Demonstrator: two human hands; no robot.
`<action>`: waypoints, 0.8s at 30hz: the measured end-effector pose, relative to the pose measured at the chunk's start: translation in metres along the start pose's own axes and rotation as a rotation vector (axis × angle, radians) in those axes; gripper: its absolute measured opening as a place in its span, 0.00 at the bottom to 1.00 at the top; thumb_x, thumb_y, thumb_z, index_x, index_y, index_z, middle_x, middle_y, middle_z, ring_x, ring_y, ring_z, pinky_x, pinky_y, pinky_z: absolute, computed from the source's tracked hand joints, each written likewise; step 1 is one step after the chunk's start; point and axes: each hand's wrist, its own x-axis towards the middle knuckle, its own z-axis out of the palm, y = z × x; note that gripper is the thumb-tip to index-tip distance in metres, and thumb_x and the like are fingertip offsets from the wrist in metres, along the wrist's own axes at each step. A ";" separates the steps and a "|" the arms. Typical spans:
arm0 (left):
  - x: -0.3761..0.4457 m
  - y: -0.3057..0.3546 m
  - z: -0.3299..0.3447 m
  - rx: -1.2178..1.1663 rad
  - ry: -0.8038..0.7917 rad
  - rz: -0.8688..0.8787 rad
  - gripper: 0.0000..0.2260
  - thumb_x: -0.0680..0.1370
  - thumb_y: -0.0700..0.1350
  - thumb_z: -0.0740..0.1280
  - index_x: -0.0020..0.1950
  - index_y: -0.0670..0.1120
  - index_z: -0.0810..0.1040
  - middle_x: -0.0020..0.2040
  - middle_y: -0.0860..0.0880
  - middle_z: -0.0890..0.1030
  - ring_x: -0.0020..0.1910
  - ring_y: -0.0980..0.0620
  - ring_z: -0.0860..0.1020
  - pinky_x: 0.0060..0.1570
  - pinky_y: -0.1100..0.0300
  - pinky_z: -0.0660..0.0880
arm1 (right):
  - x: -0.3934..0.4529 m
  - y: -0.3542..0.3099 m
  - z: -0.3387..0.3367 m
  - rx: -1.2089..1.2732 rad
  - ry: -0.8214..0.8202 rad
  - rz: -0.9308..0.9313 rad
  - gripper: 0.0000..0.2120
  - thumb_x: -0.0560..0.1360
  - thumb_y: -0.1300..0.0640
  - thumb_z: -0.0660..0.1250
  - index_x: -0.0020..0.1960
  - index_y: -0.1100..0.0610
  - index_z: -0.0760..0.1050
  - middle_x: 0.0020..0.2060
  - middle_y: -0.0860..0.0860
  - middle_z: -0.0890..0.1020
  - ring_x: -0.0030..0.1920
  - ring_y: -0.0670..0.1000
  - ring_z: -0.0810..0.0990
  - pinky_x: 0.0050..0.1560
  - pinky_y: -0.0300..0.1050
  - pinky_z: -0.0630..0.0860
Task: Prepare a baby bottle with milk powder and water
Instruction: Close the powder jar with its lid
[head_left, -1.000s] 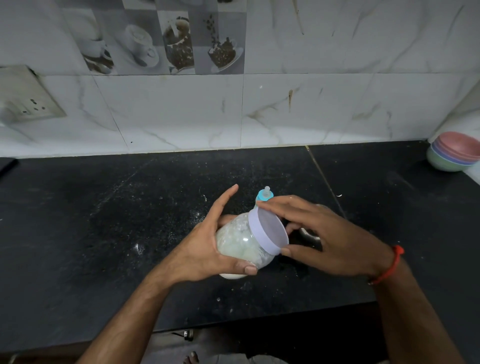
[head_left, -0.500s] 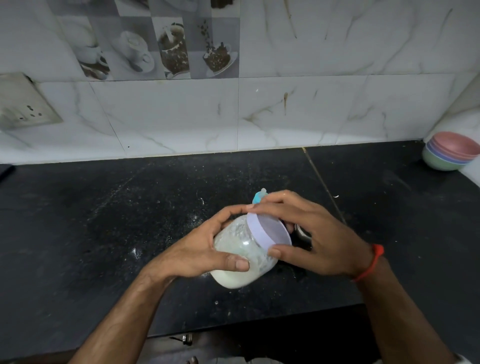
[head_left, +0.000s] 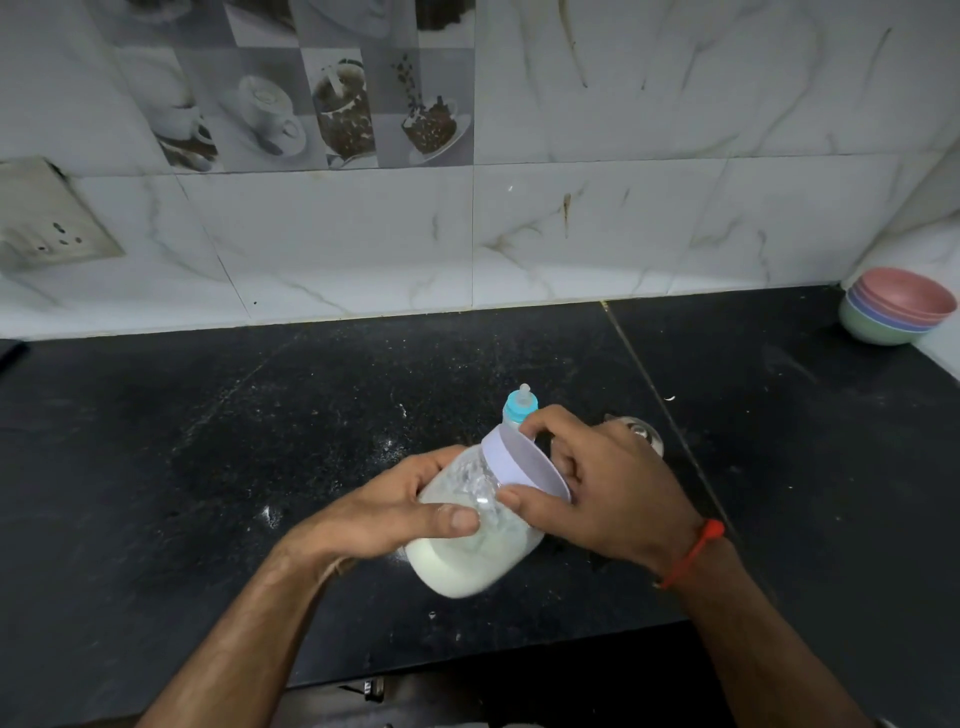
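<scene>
A clear plastic jar of white milk powder is tilted above the black counter, its pale lilac lid pointing up and to the right. My left hand grips the jar's body from the left. My right hand grips the lid, fingers and thumb curled round its rim. Behind the jar stands the baby bottle; only its blue collar and clear teat show above my fingers.
A glass object sits on the counter behind my right hand, mostly hidden. Stacked pastel bowls stand at the back right corner. A wall socket is on the tiled wall at left. White powder specks dust the counter.
My right hand has closed round the lid, after touching it with straighter fingers. The jar has dropped a little lower and tilted further.
</scene>
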 end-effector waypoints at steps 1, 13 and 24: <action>0.001 -0.001 0.000 0.006 0.006 0.000 0.42 0.67 0.62 0.81 0.71 0.39 0.73 0.58 0.42 0.83 0.55 0.47 0.83 0.53 0.56 0.80 | -0.001 -0.001 0.003 -0.063 -0.002 0.053 0.38 0.65 0.15 0.52 0.56 0.44 0.74 0.29 0.40 0.74 0.32 0.41 0.74 0.37 0.45 0.75; 0.000 0.010 0.005 0.051 -0.154 0.043 0.38 0.68 0.50 0.83 0.73 0.42 0.71 0.61 0.45 0.81 0.58 0.48 0.80 0.56 0.56 0.78 | 0.012 0.006 0.011 0.170 0.111 -0.423 0.34 0.77 0.30 0.56 0.64 0.59 0.75 0.48 0.50 0.83 0.41 0.51 0.82 0.37 0.49 0.77; 0.007 0.014 0.015 0.596 0.342 0.107 0.40 0.64 0.52 0.83 0.71 0.67 0.68 0.60 0.59 0.81 0.58 0.56 0.82 0.54 0.51 0.82 | 0.019 0.021 0.027 0.009 0.246 -0.177 0.23 0.74 0.37 0.59 0.62 0.50 0.76 0.47 0.45 0.84 0.38 0.54 0.83 0.37 0.52 0.77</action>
